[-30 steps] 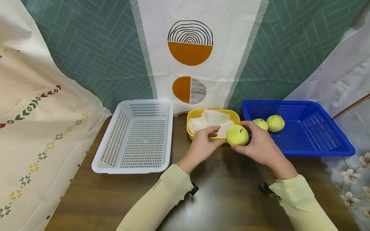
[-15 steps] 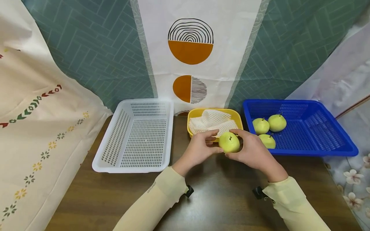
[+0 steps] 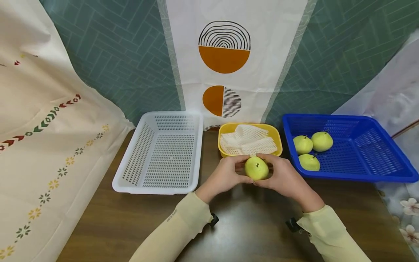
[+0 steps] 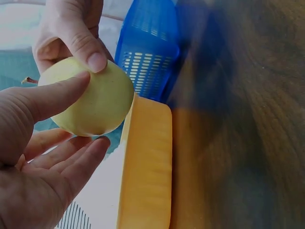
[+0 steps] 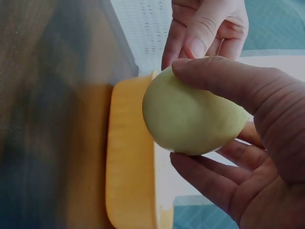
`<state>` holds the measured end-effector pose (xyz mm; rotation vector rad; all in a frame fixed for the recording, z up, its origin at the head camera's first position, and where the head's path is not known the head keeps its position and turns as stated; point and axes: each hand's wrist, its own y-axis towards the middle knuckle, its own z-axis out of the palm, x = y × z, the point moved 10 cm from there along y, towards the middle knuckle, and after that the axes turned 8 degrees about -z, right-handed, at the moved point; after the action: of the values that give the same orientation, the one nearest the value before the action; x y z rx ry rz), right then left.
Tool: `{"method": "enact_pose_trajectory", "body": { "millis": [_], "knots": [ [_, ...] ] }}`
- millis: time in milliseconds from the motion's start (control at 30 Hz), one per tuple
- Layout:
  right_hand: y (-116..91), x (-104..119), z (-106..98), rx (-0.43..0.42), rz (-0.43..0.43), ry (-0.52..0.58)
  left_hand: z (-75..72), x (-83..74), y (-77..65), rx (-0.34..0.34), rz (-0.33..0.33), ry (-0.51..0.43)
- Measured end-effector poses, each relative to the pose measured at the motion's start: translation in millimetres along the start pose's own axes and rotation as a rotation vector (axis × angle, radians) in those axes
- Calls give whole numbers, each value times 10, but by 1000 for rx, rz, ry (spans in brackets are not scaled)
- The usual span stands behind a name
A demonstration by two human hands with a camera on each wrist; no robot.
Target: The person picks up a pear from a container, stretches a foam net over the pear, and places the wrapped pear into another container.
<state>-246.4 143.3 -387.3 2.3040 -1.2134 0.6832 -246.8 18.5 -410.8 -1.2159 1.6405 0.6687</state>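
A yellow-green pear [image 3: 256,168] is held stem up between my two hands, just in front of the yellow basket. My left hand [image 3: 226,177] has its thumb on the pear's near side and its fingers round the far side. From the other side my right hand [image 3: 285,179] grips it the same way. In the left wrist view the pear [image 4: 97,102] shows its stem at the left, with both thumbs on its skin. White foam net sleeves [image 3: 247,140] lie in the yellow basket [image 3: 278,140], just behind the hands.
A white perforated basket [image 3: 157,190] stands on the left of the dark wooden table [image 3: 248,233]. On the right is a blue basket [image 3: 360,177] with 3 pears [image 3: 322,141] at its left end. Patterned cloth [image 3: 137,54] hangs behind.
The held pear has moved left and toward me, away from the blue basket to in front of the yellow one. My left hand has closed round its left side.
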Motion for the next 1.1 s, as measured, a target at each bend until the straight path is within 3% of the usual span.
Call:
{"method": "enact_pose_trajectory", "body": {
  "millis": [400, 667, 1100],
  "knots": [
    [-3, -70, 236, 72, -18, 54, 82, 192, 29, -11, -27, 10],
    [-31, -138, 308, 66, -8, 37, 144, 323, 63, -36, -60, 54],
    [-73, -311, 362, 66, 49, -9, 263, 391, 138, -10, -91, 90]
  ]
}}
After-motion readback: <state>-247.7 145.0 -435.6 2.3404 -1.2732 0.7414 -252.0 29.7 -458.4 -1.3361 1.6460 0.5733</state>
